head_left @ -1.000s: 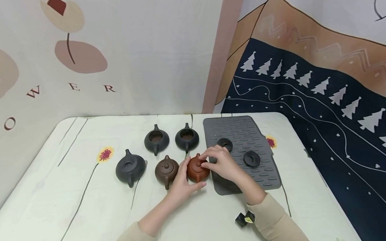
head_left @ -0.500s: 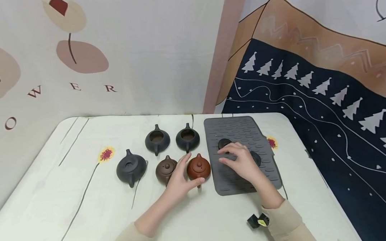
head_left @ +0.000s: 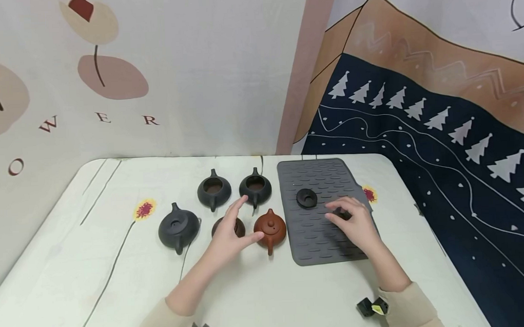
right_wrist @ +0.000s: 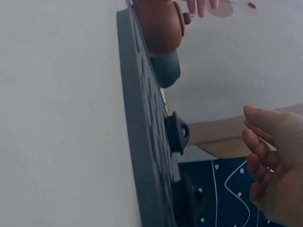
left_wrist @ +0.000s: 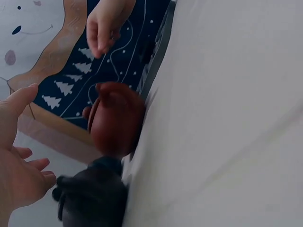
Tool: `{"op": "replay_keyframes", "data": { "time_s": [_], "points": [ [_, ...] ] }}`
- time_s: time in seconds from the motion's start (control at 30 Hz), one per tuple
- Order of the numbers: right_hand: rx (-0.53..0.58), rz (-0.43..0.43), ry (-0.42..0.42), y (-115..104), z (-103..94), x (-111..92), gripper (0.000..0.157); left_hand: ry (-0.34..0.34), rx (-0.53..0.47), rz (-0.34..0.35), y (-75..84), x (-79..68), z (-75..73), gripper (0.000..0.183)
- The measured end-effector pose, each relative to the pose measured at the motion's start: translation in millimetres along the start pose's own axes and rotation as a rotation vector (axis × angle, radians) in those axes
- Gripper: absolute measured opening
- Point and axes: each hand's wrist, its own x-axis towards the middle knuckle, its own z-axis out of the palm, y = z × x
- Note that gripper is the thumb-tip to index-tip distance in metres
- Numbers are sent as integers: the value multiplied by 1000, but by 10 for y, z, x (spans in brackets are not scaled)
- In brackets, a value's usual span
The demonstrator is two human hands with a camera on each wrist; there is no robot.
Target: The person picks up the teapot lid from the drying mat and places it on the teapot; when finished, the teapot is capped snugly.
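Note:
My left hand (head_left: 227, 238) hovers over the dark brown teapot (head_left: 240, 227), fingers spread and holding nothing; it hides much of that pot. Just right of it stands a lidded reddish-brown teapot (head_left: 270, 227). Above the grey mat (head_left: 301, 247), my right hand (head_left: 356, 223) hangs with loosely bent fingers and nothing between them. Partly hidden beneath it lies one black lid (head_left: 342, 213); the right wrist view shows a gap between hand and lids. Another black lid (head_left: 307, 198) rests on the mat to its left.
Two black teapots without lids, the left one (head_left: 213, 191) and the right one (head_left: 255, 189), stand at the back. A black lidded teapot (head_left: 179, 229) sits farther left. All are on a table with a white floral cloth (head_left: 117, 267), against a printed wall hanging (head_left: 205, 78).
My right hand has let go of the reddish-brown teapot's lid and moved right, over the mat. My left hand has drawn away from that teapot, leftward over the brown one.

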Motion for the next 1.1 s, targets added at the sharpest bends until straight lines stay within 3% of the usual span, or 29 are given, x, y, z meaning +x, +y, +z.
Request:
{"op": "replay_keyframes", "data": {
  "time_s": [0.33, 0.73, 1.1],
  "points": [
    [-48, 50, 24, 246, -127, -118, 20, 49, 86, -20, -67, 112, -379, 91],
    [-109, 95, 15, 457, -217, -171, 21, 43, 186, -24, -230, 278, -806, 96],
    [-101, 125, -45, 599, -208, -175, 21, -67, 249, -68, -439, 485, -1150, 105]
  ]
}}
